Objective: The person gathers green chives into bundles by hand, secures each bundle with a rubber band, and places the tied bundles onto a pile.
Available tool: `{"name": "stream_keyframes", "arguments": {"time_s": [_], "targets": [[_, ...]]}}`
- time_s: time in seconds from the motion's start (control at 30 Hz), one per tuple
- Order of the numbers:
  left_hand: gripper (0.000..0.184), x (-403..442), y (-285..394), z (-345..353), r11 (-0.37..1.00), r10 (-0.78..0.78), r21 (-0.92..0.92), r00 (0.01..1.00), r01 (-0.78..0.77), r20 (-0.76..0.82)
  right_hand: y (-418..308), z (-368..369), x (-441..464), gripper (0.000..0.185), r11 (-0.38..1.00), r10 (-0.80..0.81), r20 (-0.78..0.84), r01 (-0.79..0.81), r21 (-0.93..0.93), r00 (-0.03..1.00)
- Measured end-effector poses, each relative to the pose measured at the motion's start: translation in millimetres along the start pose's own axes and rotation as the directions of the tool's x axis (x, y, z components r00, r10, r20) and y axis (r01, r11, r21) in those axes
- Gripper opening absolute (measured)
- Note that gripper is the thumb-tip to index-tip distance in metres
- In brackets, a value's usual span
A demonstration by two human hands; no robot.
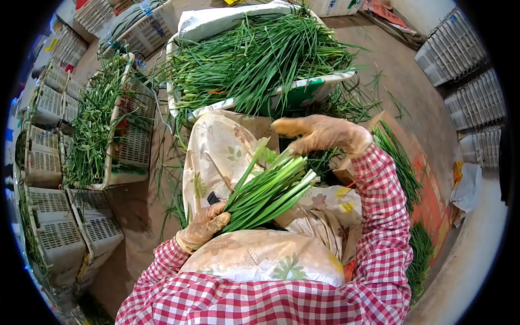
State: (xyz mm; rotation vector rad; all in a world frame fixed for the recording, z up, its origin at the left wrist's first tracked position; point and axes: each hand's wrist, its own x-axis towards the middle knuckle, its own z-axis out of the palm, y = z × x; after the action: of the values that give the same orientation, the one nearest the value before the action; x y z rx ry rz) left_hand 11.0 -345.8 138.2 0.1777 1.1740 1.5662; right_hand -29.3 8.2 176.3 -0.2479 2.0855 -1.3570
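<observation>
My left hand [203, 227], in a dirty pale glove, is closed around the leafy part of a bunch of garlic chives [265, 195] held over my lap. The bunch slants up to the right, its whitish stem ends fanned out. Just above those ends is my right hand [322, 135], also gloved. Its fingers stretch to the left, apart from the thumb, and I see nothing gripped in them. The thumb side is close to a few pale, blurred stems. A floral apron [216, 146] covers my knees under the bunch.
A crate [325, 80] heaped with chives stands ahead, lined with white sheeting. To the left, another crate [127, 141] holds loose greens, beside several stacked crates [54, 233]. Chive bundles [398, 162] lie at my right. More stacked crates [452, 46] line the right wall.
</observation>
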Motion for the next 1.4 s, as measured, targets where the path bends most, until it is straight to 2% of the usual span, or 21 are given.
{"name": "stream_keyframes", "arguments": {"time_s": [0.1,0.13,0.3,0.33,0.47,0.53,0.57,0.63,0.7,0.77,0.8,0.87,0.9,0.93,0.97,1.07,1.13,1.2,1.27,1.33,1.4], "targets": [[0.053,2,2,-3,0.999,0.030,0.034,0.998,-0.032,0.059,-17,15,21,0.077,0.971,-0.230,0.294,0.238,0.008,0.928],[0.055,2,6,-3,0.998,0.002,0.060,0.997,-0.006,0.071,-28,18,23,0.061,0.994,-0.107,0.393,0.110,0.015,0.913],[0.067,5,-2,-14,0.999,0.021,-0.034,0.992,-0.017,0.124,-34,45,14,0.030,0.968,-0.232,0.013,0.232,-0.095,0.973],[0.072,7,-1,-10,0.991,0.053,-0.128,0.992,-0.038,0.115,-32,47,12,0.030,0.980,-0.170,-0.246,0.189,0.055,0.954],[0.078,9,0,-3,0.959,0.090,-0.276,0.990,-0.057,0.106,-12,30,-6,0.040,0.782,0.037,-0.790,0.475,0.404,0.612],[0.078,6,-2,-6,0.952,0.097,-0.299,0.991,-0.065,0.094,30,-6,-24,0.038,0.933,0.045,-0.930,0.316,0.169,0.365],[0.077,5,-5,-8,0.955,0.074,-0.294,0.994,-0.047,0.080,30,-20,-25,0.037,0.994,-0.102,-0.968,-0.004,-0.106,0.229],[0.075,7,-7,-13,0.958,0.051,-0.286,0.996,-0.029,0.070,35,-22,-30,0.048,0.633,-0.064,-0.948,-0.722,-0.280,0.312],[0.074,9,-9,-15,0.961,0.031,-0.277,0.994,-0.001,0.106,-6,4,-32,0.073,0.636,-0.541,-0.640,-0.233,-0.736,0.545],[0.074,9,-4,-8,0.954,-0.004,-0.296,0.992,0.043,0.130,-72,39,-26,0.089,0.488,-0.523,-0.450,-0.179,-0.854,0.724],[0.074,8,-2,-7,0.965,-0.005,-0.261,0.992,0.039,0.128,-63,43,-13,0.089,0.142,-0.665,-0.259,-0.222,-0.965,0.700],[0.072,8,1,-6,0.987,0.000,-0.157,0.994,0.018,0.112,-47,49,12,0.085,-0.198,-0.706,-0.030,-0.238,-0.951,0.707],[0.072,6,2,-6,0.988,-0.012,-0.152,0.993,0.030,0.120,-46,53,18,0.081,-0.178,-0.686,-0.029,-0.206,-0.962,0.727],[0.073,5,4,-6,0.990,-0.014,-0.141,0.994,0.029,0.105,-44,56,14,0.065,0.173,-0.483,-0.088,-0.004,-0.985,0.871],[0.074,4,5,-4,0.991,-0.012,-0.135,0.996,0.023,0.087,-42,56,13,0.038,0.183,-0.506,-0.107,-0.015,-0.983,0.856],[0.078,4,4,-5,0.986,0.005,-0.167,0.998,0.007,0.069,-42,46,10,0.017,0.195,-0.569,-0.021,0.111,-0.975,0.822],[0.079,5,-6,-11,0.973,0.074,-0.224,0.996,-0.063,0.045,-41,39,9,0.005,0.136,-0.334,-0.120,-0.078,-0.988,0.935],[0.078,4,-7,-13,0.969,0.087,-0.234,0.996,-0.083,0.006,-5,5,-6,0.016,0.334,-0.716,-0.361,-0.161,-0.929,0.597],[0.074,4,-14,-20,0.960,0.147,-0.233,0.988,-0.155,-0.051,24,-27,-27,0.018,0.542,-0.633,-0.684,-0.423,-0.726,0.363],[0.076,1,-16,-26,0.952,0.137,-0.267,0.988,-0.149,-0.066,73,-51,-49,0.015,0.484,-0.318,-0.888,-0.748,-0.454,0.332],[0.077,0,-22,-31,0.945,0.134,-0.281,0.982,-0.166,-0.131,128,-53,-55,0.037,0.162,-0.097,-0.886,-0.871,-0.463,0.453]]}}
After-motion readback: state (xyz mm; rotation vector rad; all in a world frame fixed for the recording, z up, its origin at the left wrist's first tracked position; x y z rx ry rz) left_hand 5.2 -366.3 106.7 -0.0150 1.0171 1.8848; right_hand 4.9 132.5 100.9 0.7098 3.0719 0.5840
